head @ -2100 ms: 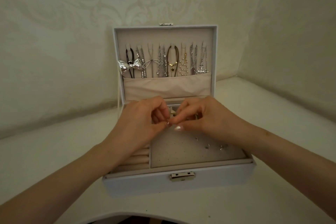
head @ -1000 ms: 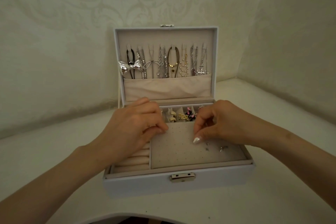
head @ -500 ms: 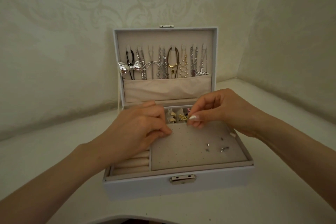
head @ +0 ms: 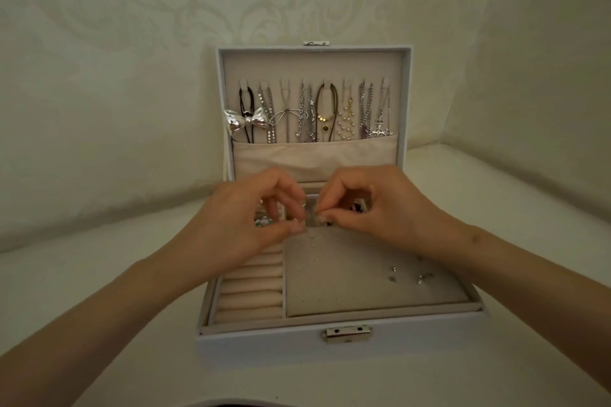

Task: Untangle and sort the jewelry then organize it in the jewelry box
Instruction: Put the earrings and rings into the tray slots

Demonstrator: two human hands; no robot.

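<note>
Your left hand [head: 244, 218] and right hand [head: 373, 205] meet over the back of the open jewelry box [head: 264, 349]. The fingers of both are curled, and each thumb and forefinger pinches a small piece of jewelry [head: 303, 235] held between the two hands. It is too tiny and blurred to name.

The white box sits on the pale tabletop [head: 99, 274] with its lid upright. Inside the lid, necklaces [head: 314, 112] hang in a row, their ends tucked into a beige fabric pocket [head: 314, 158]. A silver bow pendant [head: 246, 120] hangs at the left.

In the tray, beige ring rolls [head: 251, 291] fill the left side. A grey perforated earring pad [head: 347, 284] lies on the right, with a few stud earrings [head: 406, 276] set in it near your right wrist. Small compartments [head: 357, 206] behind the pad are mostly hidden by your hands. A metal latch [head: 347, 334] sits on the front wall.
</note>
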